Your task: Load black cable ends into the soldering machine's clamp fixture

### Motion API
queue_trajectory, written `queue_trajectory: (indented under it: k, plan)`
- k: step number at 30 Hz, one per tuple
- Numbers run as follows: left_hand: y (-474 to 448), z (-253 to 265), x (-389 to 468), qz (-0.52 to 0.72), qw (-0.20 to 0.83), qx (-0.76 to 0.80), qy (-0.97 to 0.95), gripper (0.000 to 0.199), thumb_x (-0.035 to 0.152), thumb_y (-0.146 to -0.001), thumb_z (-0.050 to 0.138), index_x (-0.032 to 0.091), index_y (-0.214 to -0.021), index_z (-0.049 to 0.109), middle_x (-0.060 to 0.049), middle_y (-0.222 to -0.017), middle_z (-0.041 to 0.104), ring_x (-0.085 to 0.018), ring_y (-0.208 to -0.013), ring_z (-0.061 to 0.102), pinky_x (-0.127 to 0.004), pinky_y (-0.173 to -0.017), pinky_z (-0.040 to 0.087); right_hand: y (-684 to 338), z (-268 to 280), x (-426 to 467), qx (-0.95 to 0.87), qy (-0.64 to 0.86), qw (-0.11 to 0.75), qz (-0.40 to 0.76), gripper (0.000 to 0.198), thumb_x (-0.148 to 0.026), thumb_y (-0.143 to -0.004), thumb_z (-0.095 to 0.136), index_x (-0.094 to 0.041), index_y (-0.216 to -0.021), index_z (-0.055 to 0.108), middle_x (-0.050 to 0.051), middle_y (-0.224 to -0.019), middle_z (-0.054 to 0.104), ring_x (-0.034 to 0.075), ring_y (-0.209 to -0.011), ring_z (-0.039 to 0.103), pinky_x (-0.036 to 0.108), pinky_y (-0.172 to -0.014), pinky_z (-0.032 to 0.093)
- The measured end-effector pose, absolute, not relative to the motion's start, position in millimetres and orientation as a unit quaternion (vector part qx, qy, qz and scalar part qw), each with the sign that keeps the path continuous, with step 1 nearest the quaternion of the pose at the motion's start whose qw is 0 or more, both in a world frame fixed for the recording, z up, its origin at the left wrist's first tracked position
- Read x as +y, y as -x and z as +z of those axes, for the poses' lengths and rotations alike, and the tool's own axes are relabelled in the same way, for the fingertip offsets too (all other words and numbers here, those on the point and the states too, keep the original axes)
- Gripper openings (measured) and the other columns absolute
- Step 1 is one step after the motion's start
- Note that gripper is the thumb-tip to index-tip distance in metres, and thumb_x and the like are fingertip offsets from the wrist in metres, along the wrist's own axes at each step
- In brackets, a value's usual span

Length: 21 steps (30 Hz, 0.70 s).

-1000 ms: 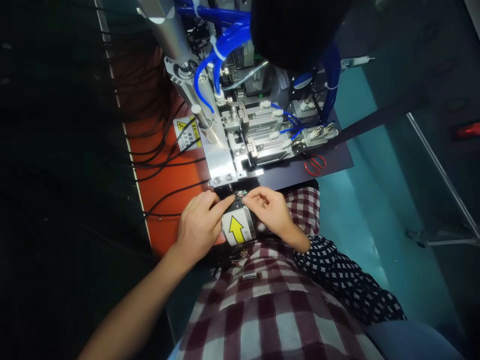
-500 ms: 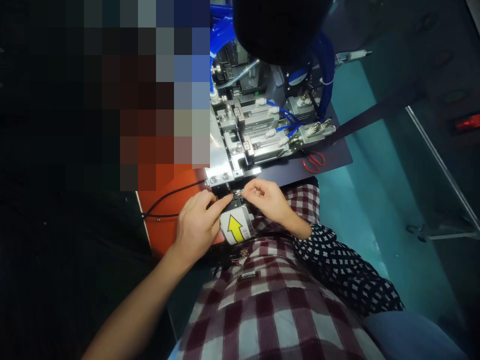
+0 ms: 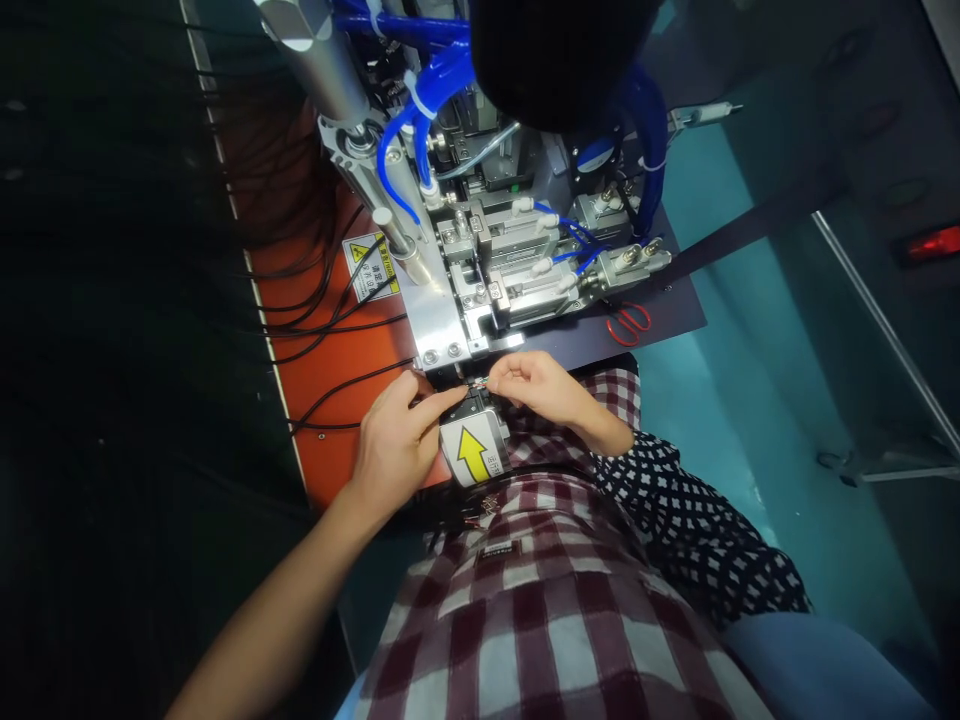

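Tiny pale multicoloured part is at the black metal track, just in front of the shiny silver metal plate on the machine; too small to make out its shape. Right hand: thumb and forefinger pinched together on the part's right end, other fingers curled in. Left hand: half-open, back up, thumb stretched out to the part's left side, fingers bent over beside the track. Can't tell if it grips anything.

White label with yellow arrow right below the track, arrow pointing up at the part. Orange-red counter to the left, thin black cables across it. Silver metal cylinders with blue air tubes above. Red looped handles lie on the dark grey plate, right side.
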<state>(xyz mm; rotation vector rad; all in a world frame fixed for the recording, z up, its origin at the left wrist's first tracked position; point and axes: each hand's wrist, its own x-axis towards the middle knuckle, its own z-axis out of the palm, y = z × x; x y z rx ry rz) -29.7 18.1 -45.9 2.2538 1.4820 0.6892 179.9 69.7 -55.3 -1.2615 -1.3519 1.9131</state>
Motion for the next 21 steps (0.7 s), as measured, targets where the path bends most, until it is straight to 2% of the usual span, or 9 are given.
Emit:
queue_trajectory:
  k: [5,13,17,21]
  plan:
    - [29.9,-44.9,19.9,0.248,0.198,0.536,-0.782,0.037,0.004,-0.085,0.047,0.022,-0.104,0.074,-0.005,-0.086,0.055,-0.016,-0.08,0.056,-0.028,-0.069,0.048,-180.6,-48.1,68.9,-0.563,0.476,0.23,0.636,0.009,-0.021,-0.079,0.058,-0.015,-0.074,0.063,-0.002,-0.065,0.057,0.01,-0.058,0.048,0.023,-0.053,0.039]
    - [29.2,-46.0,19.3,0.228,0.135,0.524,-0.809,0.031,0.011,-0.089,0.048,0.022,-0.103,0.074,-0.007,-0.086,0.056,-0.019,-0.083,0.056,-0.03,-0.068,0.046,-184.5,-45.1,65.0,-0.708,0.459,0.24,0.48,0.011,-0.016,-0.083,0.054,-0.017,-0.075,0.061,0.0,-0.071,0.061,0.011,-0.063,0.051,0.024,-0.061,0.04]
    - [31.3,-47.7,19.2,0.216,0.108,0.51,-0.826,0.03,0.013,-0.09,0.048,0.021,-0.105,0.073,-0.007,-0.085,0.056,-0.02,-0.082,0.054,-0.03,-0.069,0.045,-184.9,-52.4,65.1,-0.673,0.468,0.249,0.516,0.01,-0.019,-0.083,0.056,-0.017,-0.076,0.062,-0.001,-0.069,0.06,0.011,-0.061,0.051,0.024,-0.058,0.039]
    - [29.1,-41.2,16.5,0.183,0.069,0.512,-0.836,0.031,0.013,-0.091,0.048,0.022,-0.107,0.072,-0.008,-0.087,0.056,-0.021,-0.084,0.052,-0.032,-0.07,0.04,-184.2,-65.4,59.9,-0.579,0.484,0.259,0.603,0.014,-0.03,-0.084,0.06,-0.017,-0.078,0.062,-0.003,-0.063,0.054,0.01,-0.055,0.048,0.023,-0.051,0.038]
